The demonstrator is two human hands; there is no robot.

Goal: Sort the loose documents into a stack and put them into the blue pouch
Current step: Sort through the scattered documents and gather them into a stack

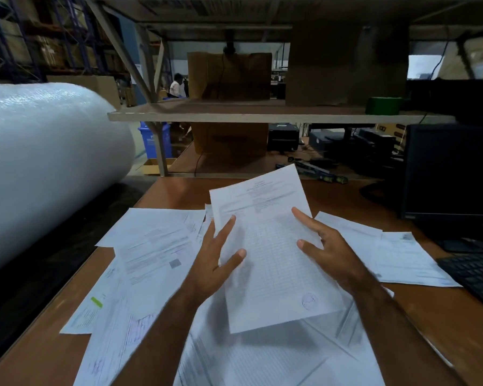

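Hands meet on one sheet (273,246): left hand (218,263) and right hand (326,252) pinch its side edges, lifting it above the counter (444,324). Its long axis runs away from the person. Loose documents (156,246) lie scattered beneath (no blue pouch visible).

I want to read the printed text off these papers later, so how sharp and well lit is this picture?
Head view: the white gridded sheet held in both hands is evenly lit but too soft to read; the loose white papers near the bottom edge are motion-smeared; the dark upper shelving is underexposed; wide-angle bending curves the big bubble-wrap roll.
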